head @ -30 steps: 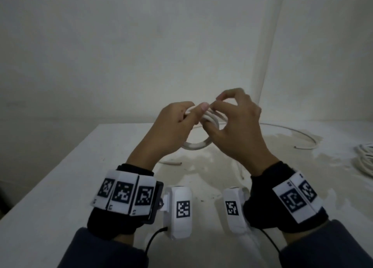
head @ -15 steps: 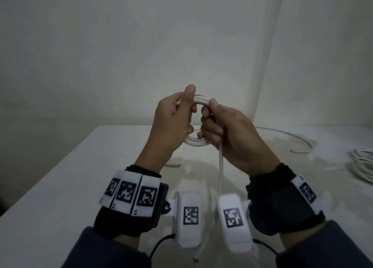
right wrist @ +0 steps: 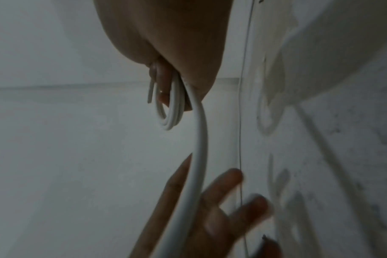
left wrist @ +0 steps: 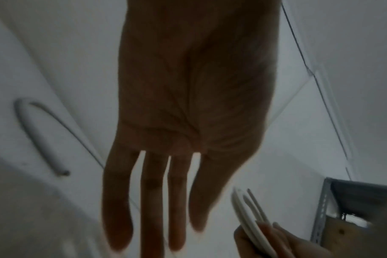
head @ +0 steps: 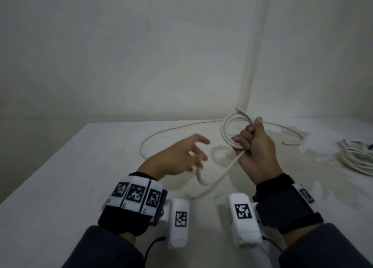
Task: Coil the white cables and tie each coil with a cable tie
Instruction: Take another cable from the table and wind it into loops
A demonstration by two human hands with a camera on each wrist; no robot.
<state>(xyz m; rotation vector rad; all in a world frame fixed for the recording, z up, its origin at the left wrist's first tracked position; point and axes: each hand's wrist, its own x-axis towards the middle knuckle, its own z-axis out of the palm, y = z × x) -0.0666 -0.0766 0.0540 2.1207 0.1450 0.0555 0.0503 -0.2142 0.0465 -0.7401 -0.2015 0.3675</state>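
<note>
My right hand (head: 250, 140) is fisted around a small coil of white cable (head: 227, 130), held upright above the white table (head: 70, 177). The coil's cut end sticks up past my thumb. A tail of the same cable (head: 220, 177) hangs from the fist and curls down toward the table. The right wrist view shows the coil (right wrist: 172, 111) clamped in my fist and the tail (right wrist: 198, 157) running down. My left hand (head: 198, 152) hovers to the left with spread, straight fingers (left wrist: 177, 200) and holds nothing. Whether it touches the tail I cannot tell.
A long loose white cable (head: 171, 129) arcs across the far side of the table. Another bundle of white cable (head: 355, 158) lies at the right edge. A pipe (head: 254, 66) runs up the wall corner. A metal shelf frame (left wrist: 320, 209) stands beyond the table.
My left hand let go of the coil, dropped down and left, and opened. The right hand carried the coil to the right, now gripping it alone.
</note>
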